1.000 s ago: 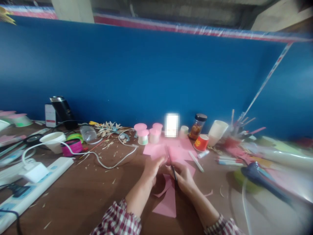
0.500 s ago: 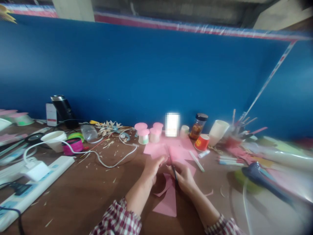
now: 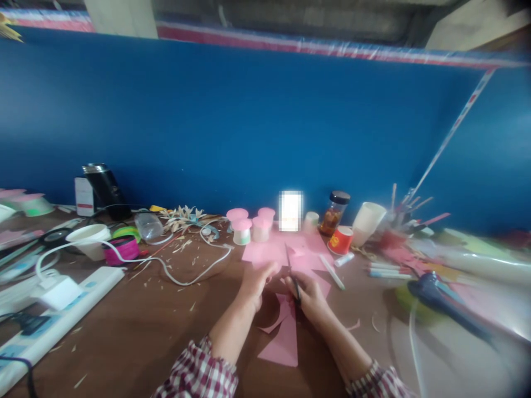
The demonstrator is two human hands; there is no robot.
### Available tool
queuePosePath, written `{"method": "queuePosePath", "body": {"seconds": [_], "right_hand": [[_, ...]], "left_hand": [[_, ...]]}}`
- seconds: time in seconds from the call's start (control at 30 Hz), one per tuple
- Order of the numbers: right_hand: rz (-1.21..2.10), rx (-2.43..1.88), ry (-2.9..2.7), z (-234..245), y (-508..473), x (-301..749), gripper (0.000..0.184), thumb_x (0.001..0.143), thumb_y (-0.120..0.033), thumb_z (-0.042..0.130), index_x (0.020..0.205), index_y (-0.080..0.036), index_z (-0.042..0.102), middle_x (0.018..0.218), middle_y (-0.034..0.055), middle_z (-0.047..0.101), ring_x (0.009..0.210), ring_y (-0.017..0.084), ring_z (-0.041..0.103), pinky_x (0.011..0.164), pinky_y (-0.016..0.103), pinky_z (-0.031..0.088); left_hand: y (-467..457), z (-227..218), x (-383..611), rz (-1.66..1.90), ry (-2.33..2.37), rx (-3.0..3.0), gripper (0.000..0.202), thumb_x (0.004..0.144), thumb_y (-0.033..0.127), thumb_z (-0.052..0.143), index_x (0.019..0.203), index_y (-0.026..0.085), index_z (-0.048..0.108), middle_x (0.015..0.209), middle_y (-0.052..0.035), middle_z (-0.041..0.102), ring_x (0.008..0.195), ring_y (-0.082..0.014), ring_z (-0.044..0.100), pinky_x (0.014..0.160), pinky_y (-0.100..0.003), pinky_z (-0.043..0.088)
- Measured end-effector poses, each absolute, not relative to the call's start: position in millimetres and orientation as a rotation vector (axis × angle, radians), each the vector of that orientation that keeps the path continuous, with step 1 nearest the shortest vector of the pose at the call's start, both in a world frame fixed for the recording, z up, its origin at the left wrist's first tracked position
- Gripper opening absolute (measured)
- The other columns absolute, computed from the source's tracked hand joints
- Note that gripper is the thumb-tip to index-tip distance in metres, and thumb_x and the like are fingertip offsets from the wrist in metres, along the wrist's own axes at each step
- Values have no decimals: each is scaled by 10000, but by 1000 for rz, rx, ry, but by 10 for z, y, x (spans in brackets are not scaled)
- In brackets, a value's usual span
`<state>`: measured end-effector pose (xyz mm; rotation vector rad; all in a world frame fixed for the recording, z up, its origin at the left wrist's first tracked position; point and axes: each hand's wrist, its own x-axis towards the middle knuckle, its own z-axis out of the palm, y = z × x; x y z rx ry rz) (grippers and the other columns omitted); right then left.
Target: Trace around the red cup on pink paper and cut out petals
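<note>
- The right hand (image 3: 312, 298) is closed around the scissors (image 3: 295, 286), with blades toward the far side
- The left hand (image 3: 253, 284) is half curled beside it; I cannot tell if it holds something
- Pink paper pieces (image 3: 284, 347) lie near, between the forearms
- Pink sheets (image 3: 260, 251) cover the surface (image 3: 166, 331) farther, a white pen (image 3: 332, 272) at their right edge
- Pink-topped cups (image 3: 242, 232) stand far; a red cup (image 3: 340, 241) right
- A power strip (image 3: 97, 287) lies left

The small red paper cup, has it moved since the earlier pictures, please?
No; judged against the dark-lidded clear jar, the small red paper cup has shifted neither way.
</note>
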<state>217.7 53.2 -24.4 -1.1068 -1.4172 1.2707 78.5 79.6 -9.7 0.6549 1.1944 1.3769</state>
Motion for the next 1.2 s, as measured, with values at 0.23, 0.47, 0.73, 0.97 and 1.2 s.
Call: {"method": "queuePosePath", "body": {"seconds": [0.23, 0.47, 0.73, 0.97, 1.2], "right_hand": [[1101, -1069, -1295, -177, 547, 2160, 355, 735, -433, 654, 932, -146, 586, 547, -35, 552, 479, 109, 527, 442, 205, 422], [1131, -995, -1273, -195, 563, 2150, 390, 686, -338, 706, 995, -153, 557, 717, 13, 637, 666, 172, 634, 622, 281, 514], [1224, -924, -1135, -178, 557, 2124, 414, 651, -338, 742, 967, -159, 543, 722, 4, 632, 667, 170, 627, 595, 265, 506], [1235, -902, -1063, -172, 562, 2135, 376, 678, -354, 721, 962, -171, 556, 747, 19, 671, 656, 162, 632, 543, 235, 479], [1254, -871, -1029, -177, 569, 2132, 369, 653, -334, 744, 936, -174, 568, 729, 7, 669, 636, 153, 627, 527, 225, 470]], "left_hand": [[715, 0, 803, 1349, 1038, 644, 347, 507, 210, 785, 809, 115, 644, 670, -55, 664, 586, -175, 618, 517, -264, 462], [657, -21, 888, 1290, 896, 649, 316, 564, 205, 750, 840, 87, 650, 707, -96, 687, 607, -205, 648, 583, -321, 516], [668, -175, 921, 1281, 871, 713, 242, 602, 261, 739, 757, 99, 649, 645, -71, 671, 582, -172, 631, 546, -259, 472], [582, -70, 981, 1254, 891, 733, 138, 629, 224, 710, 692, 114, 657, 617, -48, 672, 516, -129, 596, 518, -224, 434], [579, -79, 1006, 1251, 909, 713, 219, 595, 265, 747, 712, 96, 674, 611, -64, 669, 514, -152, 602, 526, -251, 445]]}}
